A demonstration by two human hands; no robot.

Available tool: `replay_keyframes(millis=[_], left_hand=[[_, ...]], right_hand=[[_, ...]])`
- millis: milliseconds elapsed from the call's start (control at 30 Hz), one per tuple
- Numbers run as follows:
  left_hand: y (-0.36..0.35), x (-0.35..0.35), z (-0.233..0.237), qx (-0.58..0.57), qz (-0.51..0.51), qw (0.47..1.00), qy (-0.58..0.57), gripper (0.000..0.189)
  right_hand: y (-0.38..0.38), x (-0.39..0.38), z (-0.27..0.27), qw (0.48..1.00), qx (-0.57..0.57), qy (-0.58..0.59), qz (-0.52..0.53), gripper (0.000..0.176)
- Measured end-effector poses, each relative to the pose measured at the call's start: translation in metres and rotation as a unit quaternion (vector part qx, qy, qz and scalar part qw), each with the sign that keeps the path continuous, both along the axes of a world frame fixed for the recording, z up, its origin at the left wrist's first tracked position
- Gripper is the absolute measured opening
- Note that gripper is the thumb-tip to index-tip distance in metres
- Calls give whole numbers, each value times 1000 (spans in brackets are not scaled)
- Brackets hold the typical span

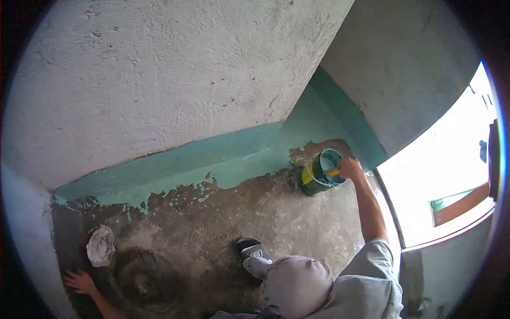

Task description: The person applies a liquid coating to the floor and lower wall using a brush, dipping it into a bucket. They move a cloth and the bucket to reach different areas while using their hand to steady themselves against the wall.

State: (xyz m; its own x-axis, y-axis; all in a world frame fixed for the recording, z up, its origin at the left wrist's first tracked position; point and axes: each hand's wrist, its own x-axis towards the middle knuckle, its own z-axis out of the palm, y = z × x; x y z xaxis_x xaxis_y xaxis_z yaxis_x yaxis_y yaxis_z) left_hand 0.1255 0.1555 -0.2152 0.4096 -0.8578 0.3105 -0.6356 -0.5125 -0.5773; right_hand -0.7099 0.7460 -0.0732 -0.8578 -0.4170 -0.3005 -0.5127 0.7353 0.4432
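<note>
My right hand [350,168] is closed around the yellow handle of a brush [333,173], at the mouth of a dark bucket [309,187]. The working end of the brush is hidden inside. This bucket has a yellow label, a wire handle and green coating smeared on its inner wall. At the lower left, my left hand [79,282] is open with fingers spread, beside the foot of the wall, holding nothing. A whitish, crumpled lump [100,246] lies on the floor just above it. Wet green coating [234,170] covers the floor's far edge and the wall base.
My bent knee [298,282] and a sandalled foot [252,250] are on the bare, stained concrete floor [212,239]. A rough plastered wall [159,69] rises ahead. A bright opening [425,175] with a raised sill is at the right, close to the bucket.
</note>
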Motion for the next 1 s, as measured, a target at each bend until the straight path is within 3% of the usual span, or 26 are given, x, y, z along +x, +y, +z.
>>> replay_keyframes(millis=[67, 133, 367, 500, 567, 633, 667, 800, 833, 867, 900, 933, 1000], left_hand=[[3, 7, 1, -4, 5, 999, 33, 57], [6, 11, 1, -3, 3, 999, 44, 57], [-10, 28, -17, -61, -20, 998, 30, 58], [-21, 25, -14, -37, -1, 999, -7, 57], [-31, 22, -3, -78, -10, 997, 12, 56], [-41, 34, 0, -210, -122, 970, 19, 55], [-41, 40, 9, -314, -230, 921, 12, 55], [-42, 28, 118, -468, -414, 779, 54, 56], [-34, 20, 150, -485, -360, 796, 43, 54], [-41, 36, 174, -526, -399, 751, 11, 53], [-27, 29, 214, -544, -408, 733, -10, 55], [-28, 39, 245, -574, -463, 675, -21, 56], [-9, 58, 305, -584, -423, 690, -69, 54]], right_hand=[[5, 3, -17, 999, -50, 16, 9, 33], [20, 10, -35, 989, -129, 37, -67, 35], [44, 90, -52, 896, -353, 168, -211, 42], [44, 111, -49, 856, -431, 194, -209, 42], [35, 119, -45, 839, -474, 202, -178, 41], [19, 125, -42, 824, -510, 195, -149, 38], [12, 125, -43, 817, -531, 184, -132, 38], [-33, 145, -52, 804, -577, 138, -29, 36], [-49, 151, -53, 813, -571, 115, -4, 36], [-61, 155, -59, 817, -565, 103, 52, 35], [-81, 164, -66, 786, -614, 48, 52, 35], [-97, 169, -73, 807, -583, 38, 89, 36], [-149, 194, -71, 784, -590, -27, 190, 36]])
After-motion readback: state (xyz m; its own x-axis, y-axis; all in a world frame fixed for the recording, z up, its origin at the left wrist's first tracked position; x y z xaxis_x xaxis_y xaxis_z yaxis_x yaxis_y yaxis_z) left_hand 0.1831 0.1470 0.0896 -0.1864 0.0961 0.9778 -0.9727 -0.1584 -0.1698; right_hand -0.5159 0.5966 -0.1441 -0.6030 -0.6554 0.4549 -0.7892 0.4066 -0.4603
